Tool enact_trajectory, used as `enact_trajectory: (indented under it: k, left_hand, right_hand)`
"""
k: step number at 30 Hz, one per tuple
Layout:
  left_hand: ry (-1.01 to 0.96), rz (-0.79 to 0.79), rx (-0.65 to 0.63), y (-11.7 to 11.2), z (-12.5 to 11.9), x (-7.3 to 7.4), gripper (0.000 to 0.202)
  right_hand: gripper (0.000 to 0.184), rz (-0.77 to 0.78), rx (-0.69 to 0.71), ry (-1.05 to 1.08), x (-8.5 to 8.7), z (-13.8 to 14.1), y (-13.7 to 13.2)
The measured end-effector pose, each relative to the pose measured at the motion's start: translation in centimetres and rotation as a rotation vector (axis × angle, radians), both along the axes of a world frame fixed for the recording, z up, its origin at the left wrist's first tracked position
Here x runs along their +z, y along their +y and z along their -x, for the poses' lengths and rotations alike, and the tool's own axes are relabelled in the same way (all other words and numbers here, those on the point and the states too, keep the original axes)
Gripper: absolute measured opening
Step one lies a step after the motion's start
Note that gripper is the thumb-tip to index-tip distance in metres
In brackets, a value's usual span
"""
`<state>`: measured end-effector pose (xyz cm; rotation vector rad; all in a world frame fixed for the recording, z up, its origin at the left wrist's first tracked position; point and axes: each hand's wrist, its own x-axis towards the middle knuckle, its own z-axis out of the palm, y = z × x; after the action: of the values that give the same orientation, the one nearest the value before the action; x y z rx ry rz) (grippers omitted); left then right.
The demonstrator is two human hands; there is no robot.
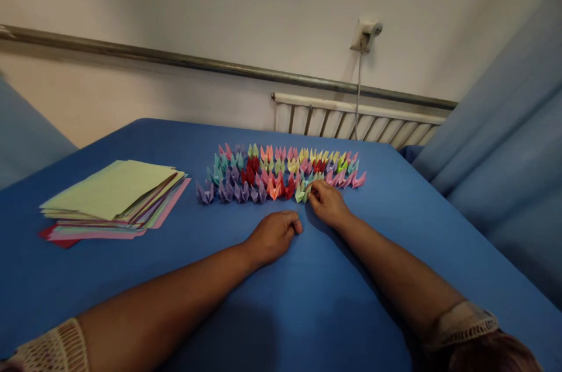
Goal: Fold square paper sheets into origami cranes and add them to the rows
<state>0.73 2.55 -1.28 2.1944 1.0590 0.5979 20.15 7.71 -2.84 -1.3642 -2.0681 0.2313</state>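
Note:
Folded paper cranes in many colours stand in several rows on a blue-covered table (316, 296). My right hand (329, 203) is at the front row, thumb and fingers closed on a light green paper crane (301, 193); its fingers hide part of that crane. Just left of this crane are a red crane (289, 188) and an orange crane (275, 188). My left hand (273, 236) rests on the cloth nearer to me, fingers curled in, with nothing visible in it. Purple cranes (241, 192) fill the left end of the front row.
At the left lies a loose stack of coloured paper sheets (109, 190), pale yellow-green on top. Behind the table are a metal rail (197, 64), a radiator (325, 120) and a wall socket with a plugged-in cord (362, 35). A blue curtain (504, 155) hangs on the right.

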Motion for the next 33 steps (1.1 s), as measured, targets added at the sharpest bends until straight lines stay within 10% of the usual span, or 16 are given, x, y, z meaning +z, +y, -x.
enact_trajectory:
  k: [27, 33]
  left_hand:
    - [-0.088, 0.027, 0.131, 0.3, 0.0, 0.0, 0.021]
    - [-0.024, 0.046, 0.060, -0.4, -0.1, 0.6, 0.017]
  right_hand:
    - [0.012, -0.015, -0.144, 0.281, 0.1, -0.1, -1.5]
    - [0.017, -0.054, -0.001, 0.167, 1.0, 2.0, -4.5]
